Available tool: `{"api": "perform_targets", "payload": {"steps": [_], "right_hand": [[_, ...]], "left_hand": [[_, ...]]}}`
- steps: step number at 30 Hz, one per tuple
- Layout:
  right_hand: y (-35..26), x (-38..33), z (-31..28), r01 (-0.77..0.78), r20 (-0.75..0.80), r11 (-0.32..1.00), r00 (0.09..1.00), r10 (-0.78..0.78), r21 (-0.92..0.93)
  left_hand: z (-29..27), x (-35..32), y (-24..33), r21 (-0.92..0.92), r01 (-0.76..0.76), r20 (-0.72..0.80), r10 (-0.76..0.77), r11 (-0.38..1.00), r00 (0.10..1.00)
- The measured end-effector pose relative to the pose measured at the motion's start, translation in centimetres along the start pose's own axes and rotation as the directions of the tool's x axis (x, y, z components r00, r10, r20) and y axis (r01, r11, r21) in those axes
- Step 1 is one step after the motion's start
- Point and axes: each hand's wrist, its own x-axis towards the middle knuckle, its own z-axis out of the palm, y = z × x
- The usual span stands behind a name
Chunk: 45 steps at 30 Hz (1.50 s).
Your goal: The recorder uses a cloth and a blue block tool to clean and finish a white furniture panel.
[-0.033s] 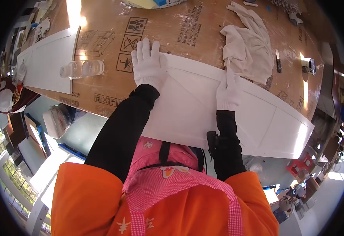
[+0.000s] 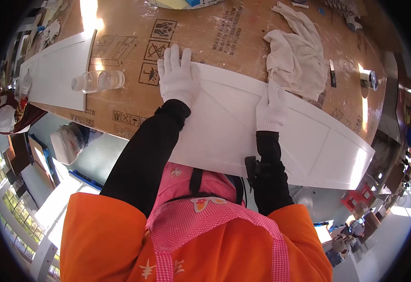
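Observation:
A white panel [image 2: 224, 136] with shallow grooved lines lies in front of me, its near edge reaching past the table's edge toward my apron. My left hand [image 2: 179, 77], in a white knit glove, rests flat on the panel's far left corner, fingers stretched out and partly over the cardboard. On the panel's middle lies my right hand [image 2: 271, 108], gloved alike, its fingers extended toward the far edge. Neither hand grips anything. Just beyond the right fingertips is a crumpled off-white cloth [image 2: 297, 58].
Printed cardboard [image 2: 191, 42] covers the table. Two clear jars [image 2: 98, 82] stand left, near another white panel [image 2: 60, 70] where a co-worker's gloved hand [image 2: 25, 83] shows. Right of the cloth lie a knife [image 2: 332, 74] and a small round container [image 2: 369, 79]. Red stools [image 2: 358, 198] stand beyond.
My right hand has shifted very slightly to the left on the panel. My left hand stays in place.

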Motion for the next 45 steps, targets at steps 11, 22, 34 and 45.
{"api": "perform_targets", "payload": {"steps": [11,22,34,45], "right_hand": [[2.0,1.4,0.8,0.073,0.007,0.997,0.997,-0.073,-0.032],[-7.4,1.3,4.7,0.32,0.249,0.946,0.914,-0.32,0.041],[-11.7,1.2,6.0,0.241,0.217,0.969,0.95,-0.224,-0.055],[-9.0,-5.3,2.6,0.179,0.331,0.984,0.928,-0.168,-0.003]], "left_hand": [[0.1,0.1,0.1,-0.009,-0.003,0.011,0.003,1.0,1.0],[0.1,0.0,0.1,-0.091,-0.028,-0.075,0.021,0.995,0.997],[-3.5,-6.8,-11.0,-0.217,-0.239,0.036,0.252,0.946,0.967],[-4.6,-7.3,-11.8,-0.17,-0.305,0.066,0.32,0.937,0.945]]}}
